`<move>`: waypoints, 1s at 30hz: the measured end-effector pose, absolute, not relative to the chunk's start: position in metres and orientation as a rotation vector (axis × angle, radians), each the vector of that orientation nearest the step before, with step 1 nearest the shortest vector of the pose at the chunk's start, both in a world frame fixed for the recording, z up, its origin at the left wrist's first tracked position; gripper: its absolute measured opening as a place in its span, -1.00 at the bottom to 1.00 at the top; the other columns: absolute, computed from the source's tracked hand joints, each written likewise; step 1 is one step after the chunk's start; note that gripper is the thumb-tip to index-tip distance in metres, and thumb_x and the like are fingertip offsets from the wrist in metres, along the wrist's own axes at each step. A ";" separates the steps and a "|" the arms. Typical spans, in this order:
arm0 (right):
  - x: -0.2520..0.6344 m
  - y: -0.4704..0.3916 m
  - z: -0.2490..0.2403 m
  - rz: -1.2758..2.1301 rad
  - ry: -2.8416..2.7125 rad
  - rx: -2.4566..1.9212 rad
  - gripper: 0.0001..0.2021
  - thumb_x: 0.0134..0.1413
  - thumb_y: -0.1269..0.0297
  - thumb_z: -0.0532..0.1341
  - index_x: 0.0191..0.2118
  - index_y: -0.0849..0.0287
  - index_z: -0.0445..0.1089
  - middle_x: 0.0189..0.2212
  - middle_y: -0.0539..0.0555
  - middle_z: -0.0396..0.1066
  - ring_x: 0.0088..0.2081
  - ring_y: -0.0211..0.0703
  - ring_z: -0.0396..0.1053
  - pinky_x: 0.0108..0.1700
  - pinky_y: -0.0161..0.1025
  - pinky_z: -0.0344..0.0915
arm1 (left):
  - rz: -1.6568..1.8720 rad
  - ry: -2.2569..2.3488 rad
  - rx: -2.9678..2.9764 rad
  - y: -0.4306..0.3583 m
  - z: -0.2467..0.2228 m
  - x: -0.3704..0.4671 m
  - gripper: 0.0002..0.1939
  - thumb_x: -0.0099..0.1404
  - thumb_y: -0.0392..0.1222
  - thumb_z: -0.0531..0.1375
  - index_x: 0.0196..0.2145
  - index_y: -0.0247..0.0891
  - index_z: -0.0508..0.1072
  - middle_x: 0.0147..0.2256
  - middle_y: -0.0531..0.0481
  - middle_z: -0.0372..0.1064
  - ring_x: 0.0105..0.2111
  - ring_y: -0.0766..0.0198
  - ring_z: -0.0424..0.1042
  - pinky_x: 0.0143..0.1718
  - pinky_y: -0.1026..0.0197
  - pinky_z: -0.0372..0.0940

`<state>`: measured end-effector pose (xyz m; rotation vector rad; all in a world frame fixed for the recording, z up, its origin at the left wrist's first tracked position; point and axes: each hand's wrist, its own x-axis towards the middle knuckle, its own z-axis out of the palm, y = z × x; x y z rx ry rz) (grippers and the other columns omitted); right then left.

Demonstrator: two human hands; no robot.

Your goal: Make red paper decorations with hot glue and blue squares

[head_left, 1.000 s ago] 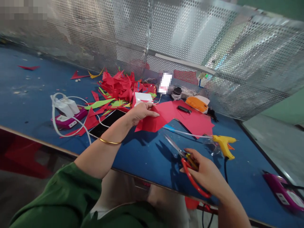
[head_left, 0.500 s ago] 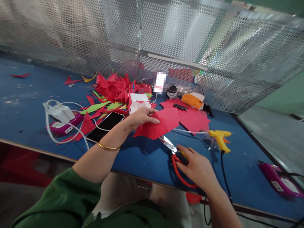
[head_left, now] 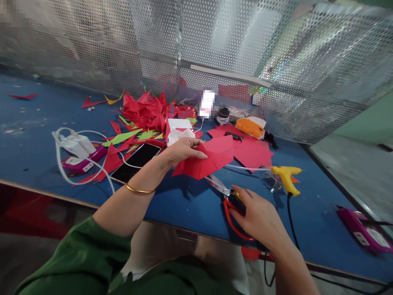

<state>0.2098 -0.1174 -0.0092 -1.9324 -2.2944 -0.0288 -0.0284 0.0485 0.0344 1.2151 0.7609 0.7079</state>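
Note:
My left hand (head_left: 185,152) pinches a folded sheet of red paper (head_left: 211,157) between thumb and fingers, held above the blue table. Creases run across the paper, and its far edge points right. Lower right, my right hand (head_left: 259,215) is closed around scissors with red handles (head_left: 229,215). Their metal blades (head_left: 216,183) point up and left at the paper's lower edge; the tips are hard to make out there. Something black and yellow shows under the right fingers, partly hidden. Red sheets (head_left: 253,153) lie beyond the held paper.
A yellow glue gun (head_left: 287,177) with a black cord lies at the right. To the left are a dark phone (head_left: 136,162), white cables, a purple power strip (head_left: 82,159) and a heap of red paper scraps (head_left: 144,110). Perforated metal panels (head_left: 123,49) stand along the back.
The view has shifted slightly. My left hand keeps its hold on the red paper. The right hand and the scissors have moved a little, with the black part under the fingers now showing more.

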 end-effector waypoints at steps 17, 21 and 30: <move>0.228 -0.117 -0.008 -0.365 -2.188 -2.093 -0.63 0.14 0.17 0.15 0.00 0.26 0.42 -0.31 0.17 0.49 -0.38 -0.07 0.44 -0.42 -0.23 0.14 | 0.649 0.811 1.090 0.033 0.026 -0.009 -0.68 -0.10 -0.37 0.45 -0.33 -0.26 0.56 -0.36 -0.01 0.58 -0.39 0.25 0.52 -0.18 0.11 0.45; 0.239 -0.115 -0.009 -0.412 -2.066 -2.335 -0.71 0.18 0.15 0.17 -0.13 0.24 0.46 -0.39 0.16 0.47 -0.43 -0.06 0.43 -0.47 -0.24 0.09 | 0.647 0.813 1.074 0.029 0.022 -0.006 -0.70 -0.09 -0.40 0.43 -0.33 -0.25 0.56 -0.36 -0.01 0.58 -0.38 0.23 0.53 -0.21 0.11 0.45; 0.203 -0.104 0.000 -0.608 -2.168 -1.523 -0.73 0.21 0.33 0.19 0.01 0.28 0.40 -0.07 0.25 0.48 -0.07 0.05 0.41 -0.05 -0.07 0.30 | 0.650 0.985 0.919 -0.013 0.007 -0.015 -0.73 -0.02 -0.43 0.36 -0.30 -0.30 0.53 -0.40 0.00 0.57 -0.42 0.28 0.53 -0.29 0.20 0.43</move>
